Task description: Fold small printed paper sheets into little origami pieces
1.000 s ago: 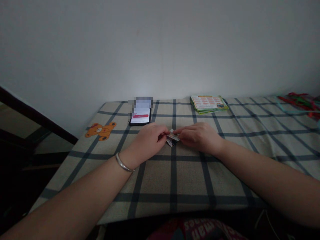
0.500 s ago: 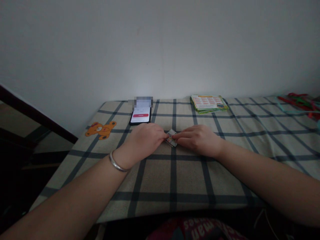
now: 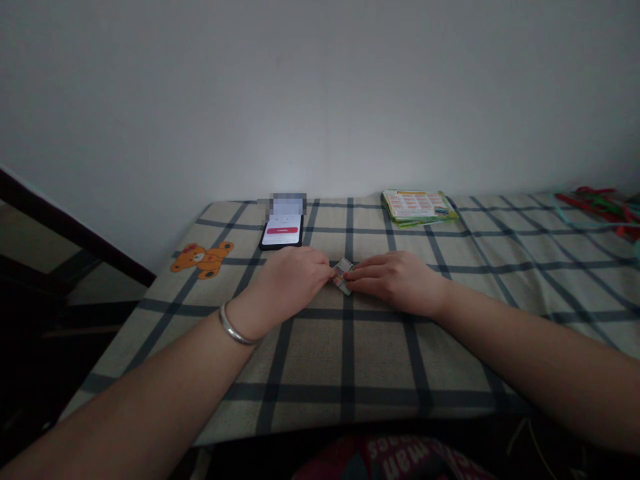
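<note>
A small printed piece of folded paper lies on the checked cloth between my hands. My left hand, with a silver bangle at its wrist, is closed with thumb and fingertips on the paper's left edge. From the other side, my right hand holds its fingers pressed together, tips at the paper's right edge. The thumb of my right hand is mostly hidden. Parts of the paper are covered by the fingertips.
A lit phone lies beyond my left hand. Near the wall is a stack of printed green-edged sheets. Red and green strips lie at far right. An orange bear figure sits on the checked tablecloth at left.
The paper looks narrower on its right side, and its lower tip has shifted slightly. My right fingertips have moved a little at its edge; my left hand has stayed almost still.
</note>
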